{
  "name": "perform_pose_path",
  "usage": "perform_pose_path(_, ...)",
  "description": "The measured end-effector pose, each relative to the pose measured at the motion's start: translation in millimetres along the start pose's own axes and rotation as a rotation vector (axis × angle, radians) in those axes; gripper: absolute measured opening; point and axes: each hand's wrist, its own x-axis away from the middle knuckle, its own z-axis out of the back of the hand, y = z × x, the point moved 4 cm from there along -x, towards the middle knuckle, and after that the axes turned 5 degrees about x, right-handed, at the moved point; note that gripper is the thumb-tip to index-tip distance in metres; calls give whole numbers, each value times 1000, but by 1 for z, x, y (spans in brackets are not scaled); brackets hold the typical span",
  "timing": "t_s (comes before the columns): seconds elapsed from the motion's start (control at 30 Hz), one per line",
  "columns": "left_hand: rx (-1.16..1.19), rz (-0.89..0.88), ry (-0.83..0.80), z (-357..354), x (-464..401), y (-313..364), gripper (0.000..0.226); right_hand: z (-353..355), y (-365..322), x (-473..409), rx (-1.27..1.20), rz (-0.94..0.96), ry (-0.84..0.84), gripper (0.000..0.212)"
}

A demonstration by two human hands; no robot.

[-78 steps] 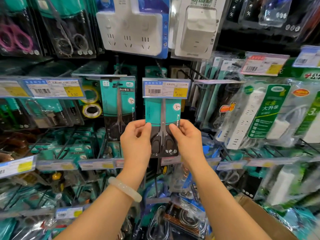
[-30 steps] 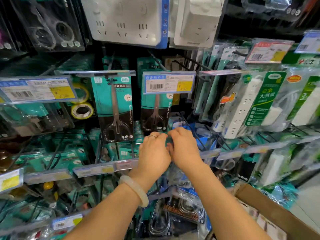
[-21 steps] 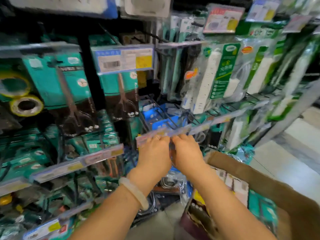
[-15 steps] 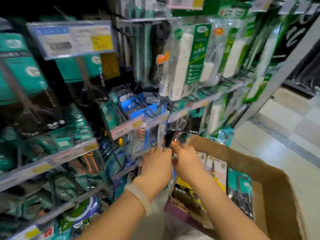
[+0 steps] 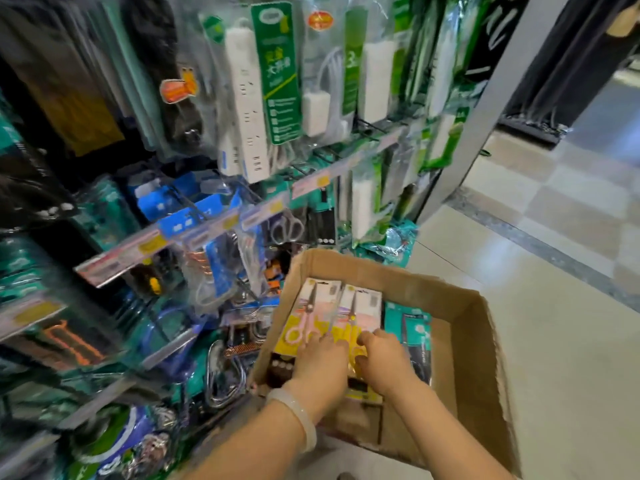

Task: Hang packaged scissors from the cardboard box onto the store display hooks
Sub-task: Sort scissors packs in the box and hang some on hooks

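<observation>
Hands in the cardboard box [image 5: 478, 341], near right of the rack. Step: fetching the next pack. Left hand [image 5: 320, 358] and right hand [image 5: 384, 355] rest on two yellow-pink scissor packs [image 5: 360, 306] lying flat side by side; a teal scissor pack [image 5: 410, 327] sits just right of them. Grip: fingers curled down on the cards, blurred, so can't tell if either has closed on a pack. Next, probably: pinch one pack by an edge, lift it clear, find its hang hole, carry it to a display hook [image 5: 311, 159] far left.
</observation>
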Motion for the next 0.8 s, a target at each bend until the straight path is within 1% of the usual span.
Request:
perform_pose_path(0.17,-36,-74,33,-15,-11,46,33,-8,53,4,-63,-44,-32,27)
perform_pose_path(0.27,-55,-90,46,-25,-18,70,30,-10,80,4,-85,-69,-51,26)
perform_pose_path(0.43,-70,-54,-23,-36,-32,99,33,-20,116,1,-124,-84,-89,26)
perform_pose_path(0.6,-116,-21,-59,-47,-44,112,40,-29,134,-8,-215,-167,-133,30)
perform_pose_path(0.8,-98,-5,-50,-60,-48,107,34,-41,139,-22,-335,-247,-176,43)
